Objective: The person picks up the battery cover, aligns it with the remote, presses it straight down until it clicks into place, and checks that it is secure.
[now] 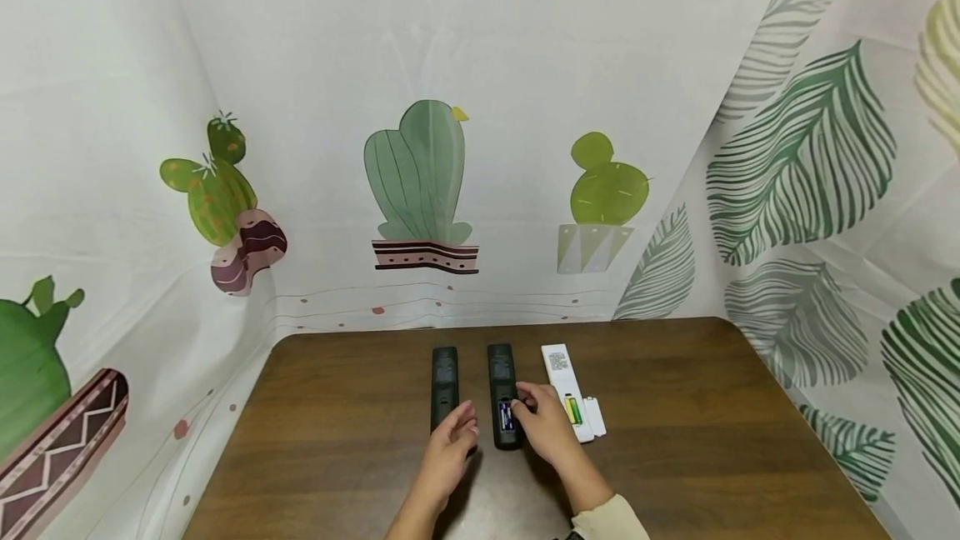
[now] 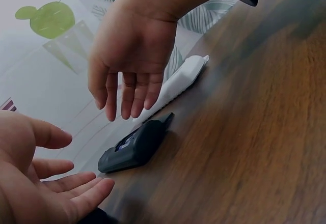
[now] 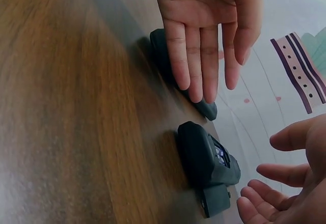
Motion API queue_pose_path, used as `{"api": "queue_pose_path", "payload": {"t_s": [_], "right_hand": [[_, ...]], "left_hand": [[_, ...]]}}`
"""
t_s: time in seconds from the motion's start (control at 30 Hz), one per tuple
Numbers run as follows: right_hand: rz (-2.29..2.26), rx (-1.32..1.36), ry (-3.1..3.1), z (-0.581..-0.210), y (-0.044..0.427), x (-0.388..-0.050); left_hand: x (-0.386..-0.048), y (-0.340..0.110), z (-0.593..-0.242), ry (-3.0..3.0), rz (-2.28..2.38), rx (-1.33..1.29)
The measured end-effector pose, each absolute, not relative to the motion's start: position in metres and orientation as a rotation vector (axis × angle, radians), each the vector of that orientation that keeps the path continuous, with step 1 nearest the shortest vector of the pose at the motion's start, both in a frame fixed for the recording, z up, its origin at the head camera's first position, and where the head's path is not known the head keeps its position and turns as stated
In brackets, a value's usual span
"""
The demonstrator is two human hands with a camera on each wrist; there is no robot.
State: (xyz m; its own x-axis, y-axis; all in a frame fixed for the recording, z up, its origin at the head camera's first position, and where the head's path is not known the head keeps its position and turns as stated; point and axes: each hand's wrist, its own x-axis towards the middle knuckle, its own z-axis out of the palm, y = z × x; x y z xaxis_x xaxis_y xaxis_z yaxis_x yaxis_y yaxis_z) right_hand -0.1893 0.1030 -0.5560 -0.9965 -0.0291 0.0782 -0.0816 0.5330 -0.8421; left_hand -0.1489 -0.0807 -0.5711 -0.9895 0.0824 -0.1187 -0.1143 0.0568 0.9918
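Three remote controls lie face down in a row. Over the lower end of the left dark remote (image 1: 445,377) hovers my left hand (image 1: 447,450), its fingers loosely extended and holding nothing. The middle dark remote (image 1: 502,373) has an uncovered battery compartment with batteries (image 1: 506,416) inside. My right hand (image 1: 549,423) is just right of that compartment, fingers relaxed with nothing between them. Beneath it, a dark battery cover (image 3: 216,201) lies beside the middle remote, visible in the right wrist view. Farther right, the white remote (image 1: 558,369) shows green-and-yellow batteries (image 1: 573,409), its white cover (image 1: 595,417) alongside.
All of this lies on a brown wooden table (image 1: 675,407) with rounded far corners. White fabric (image 1: 517,65) printed with cacti and leaves hangs behind the table and along both sides.
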Motion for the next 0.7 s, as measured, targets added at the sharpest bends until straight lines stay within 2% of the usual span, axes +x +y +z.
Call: {"api": "queue_pose_path", "payload": {"t_s": [0.7], "right_hand": [[1.236,0.098,-2.873,-0.567,0.111,-0.191]], "left_hand": [[-0.150,-0.074,-0.575,2.191,2.041,0.007]]}}
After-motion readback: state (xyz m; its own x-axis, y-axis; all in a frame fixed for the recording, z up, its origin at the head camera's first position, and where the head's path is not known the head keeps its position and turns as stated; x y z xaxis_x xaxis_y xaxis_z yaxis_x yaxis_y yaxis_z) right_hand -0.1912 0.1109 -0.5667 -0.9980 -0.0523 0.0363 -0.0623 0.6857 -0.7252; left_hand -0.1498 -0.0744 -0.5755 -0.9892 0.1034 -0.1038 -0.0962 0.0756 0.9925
